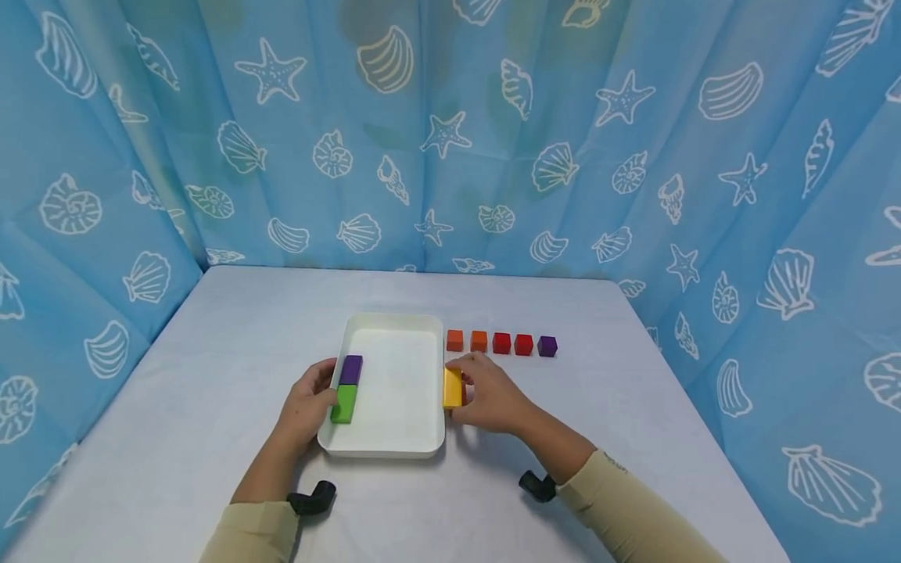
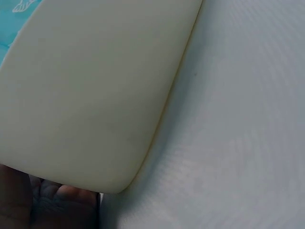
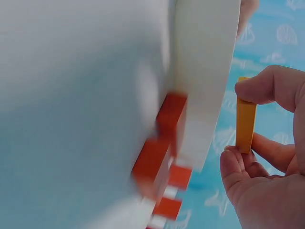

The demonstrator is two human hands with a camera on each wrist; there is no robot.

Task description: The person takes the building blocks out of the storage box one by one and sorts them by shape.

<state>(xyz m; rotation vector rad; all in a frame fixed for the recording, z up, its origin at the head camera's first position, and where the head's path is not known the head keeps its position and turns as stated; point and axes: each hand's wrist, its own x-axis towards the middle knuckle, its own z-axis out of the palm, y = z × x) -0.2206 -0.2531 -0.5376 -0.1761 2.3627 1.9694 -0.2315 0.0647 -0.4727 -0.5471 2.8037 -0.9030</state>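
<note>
White tray (image 1: 397,383) at lower centre, left hand (image 1: 307,404) holding its left rim, purple block (image 1: 350,370) and green block (image 1: 344,405) inside, right hand (image 1: 494,397) pinching yellow block (image 1: 452,389), cube row (image 1: 501,343) right of centre, blue shell-patterned curtain (image 1: 450,188) filling upper frame.

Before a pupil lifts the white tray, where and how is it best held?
I'd grip the white tray midway along both long sides, from left and right: it is shallow with raised walls, so opposite holds should keep it level. The left hand grips the left side; the right hand holds the yellow block.
</note>
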